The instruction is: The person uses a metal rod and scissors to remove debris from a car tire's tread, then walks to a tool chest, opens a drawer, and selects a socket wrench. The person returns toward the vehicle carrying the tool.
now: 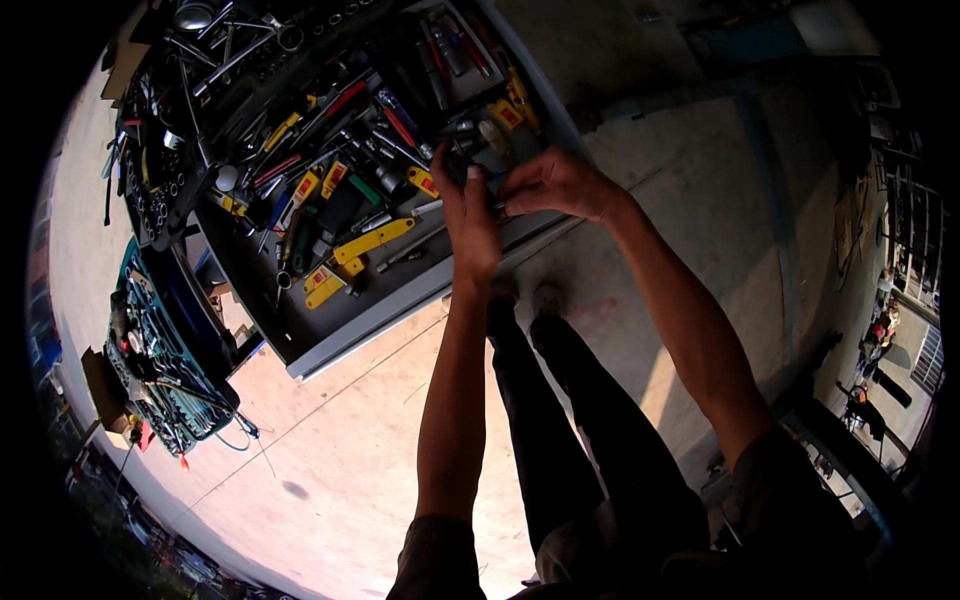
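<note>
Head view: your left hand (pixel 470 222) is at upper centre, palm inward, thumb and index finger both pointing up the frame with a gap between them; the other fingers are hidden, so I can't tell whether it grips anything. Your right hand (pixel 552 186) comes in from the right, wrist bent, thumb and fingertips pinching a small piece (pixel 495 208), too dark to identify. That piece sits between your hands, upper centre, over the near edge of the drawer (pixel 370 331). Left forearm (pixel 450 400) runs almost straight up from the bottom edge; right forearm (pixel 690 325) slants up-left from lower right.

The drawer fills upper left to upper centre, cluttered with loose tools; your hands block part of its near side. Wrenches (pixel 235 65) pile up at the upper left. Teal tool case (pixel 190 360), open and full, lies at left. Your dark-trousered legs (pixel 545 440) and shoes (pixel 547 298) show below the hands, on pale concrete floor (pixel 330 440).

Counts: two hands, one drawer, one tool case, two legs; in the drawer, at least six yellow tools (pixel 375 240), at least three red-handled tools (pixel 398 127), one green handle (pixel 365 190). Wrenches overlap too much to count.
</note>
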